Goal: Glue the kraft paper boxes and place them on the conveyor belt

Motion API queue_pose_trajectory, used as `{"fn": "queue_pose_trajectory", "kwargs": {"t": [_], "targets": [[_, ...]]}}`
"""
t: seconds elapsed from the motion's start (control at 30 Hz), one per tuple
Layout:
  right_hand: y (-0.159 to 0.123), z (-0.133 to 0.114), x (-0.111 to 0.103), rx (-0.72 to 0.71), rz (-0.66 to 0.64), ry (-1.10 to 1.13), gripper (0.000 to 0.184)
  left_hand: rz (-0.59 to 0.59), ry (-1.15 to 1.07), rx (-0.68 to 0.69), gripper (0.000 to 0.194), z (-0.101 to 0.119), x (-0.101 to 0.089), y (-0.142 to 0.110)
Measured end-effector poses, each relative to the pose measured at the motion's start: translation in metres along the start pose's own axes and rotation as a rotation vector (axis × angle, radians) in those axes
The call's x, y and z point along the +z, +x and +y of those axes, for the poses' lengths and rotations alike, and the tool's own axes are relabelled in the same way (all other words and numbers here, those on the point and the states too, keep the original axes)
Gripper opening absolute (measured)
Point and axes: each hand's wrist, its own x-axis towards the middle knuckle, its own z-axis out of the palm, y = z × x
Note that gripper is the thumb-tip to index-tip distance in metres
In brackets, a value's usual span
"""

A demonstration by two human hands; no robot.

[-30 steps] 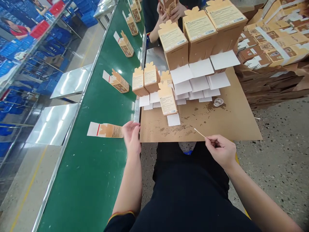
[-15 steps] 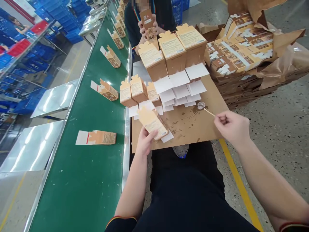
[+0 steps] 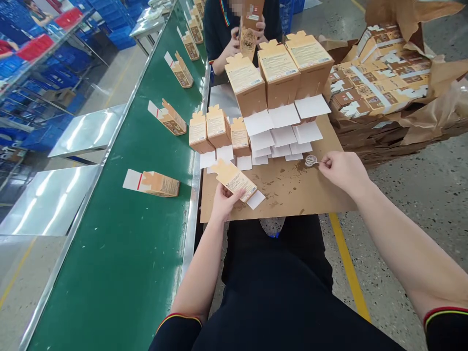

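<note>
My left hand (image 3: 225, 201) is wrapped round a tan cardboard box (image 3: 237, 181), tilted over the near left of the board, with a white flap sticking out at its lower right. My right hand (image 3: 338, 168) pinches a thin stick, a cotton swab by its look (image 3: 320, 163), whose tip reaches a small clear round dish (image 3: 310, 160). Wet marks spot the brown cardboard sheet (image 3: 285, 195) around the dish. Beyond my hands, stacked boxes (image 3: 280, 70) stand with white flaps (image 3: 283, 117) hanging toward me. Smaller boxes (image 3: 218, 127) are grouped to their left.
A green conveyor belt (image 3: 109, 253) runs along the left, carrying spaced boxes (image 3: 161, 184). Across the board a co-worker (image 3: 215, 29) holds another box. A large torn brown carton (image 3: 387, 139) of flat packs stands at the right. Metal tables (image 3: 47, 200) lie beyond the belt.
My right hand has moved inward, bringing the swab to the dish. The box in my left hand has turned slightly. Boxes on the belt have shifted away from me.
</note>
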Motion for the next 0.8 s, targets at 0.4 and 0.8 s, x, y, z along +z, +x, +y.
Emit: {"fn": "queue_pose_trajectory", "kwargs": {"t": [0.4,0.8], "targets": [[-0.126,-0.136,0.095,-0.076,-0.037,0.399,0.021,0.012,-0.011,-0.043,0.075,0.002,0.002,0.007],[-0.136,-0.129,0.112,-0.164,-0.096,0.277,0.026,0.045,0.005,-0.029,0.073,0.000,0.003,0.006]]}}
